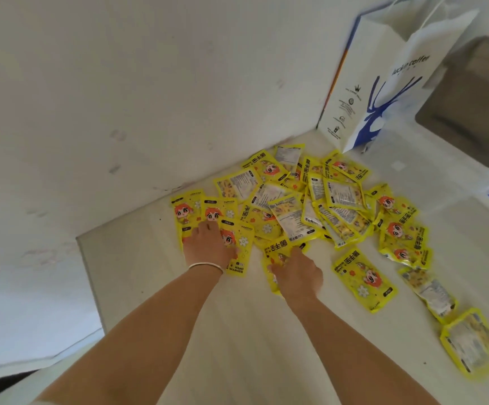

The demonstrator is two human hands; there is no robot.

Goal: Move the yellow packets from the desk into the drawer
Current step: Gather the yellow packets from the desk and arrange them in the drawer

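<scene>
Several yellow hand-warmer packets [310, 206] lie in a loose heap on the pale desk [237, 331], near the wall corner. My left hand [208, 244], with a white band on the wrist, rests palm down on the packets at the heap's left edge. My right hand [297, 273] lies flat on another yellow packet [275, 252] at the heap's front. Neither hand has a packet lifted. A single packet [363, 279] lies apart to the right. No drawer is in view.
A white and blue paper coffee bag [383, 83] stands at the desk's back right corner against the white wall [120, 97]. More stray packets [471, 340] lie along the desk's right side. The desk's left edge [88, 273] drops off to the floor.
</scene>
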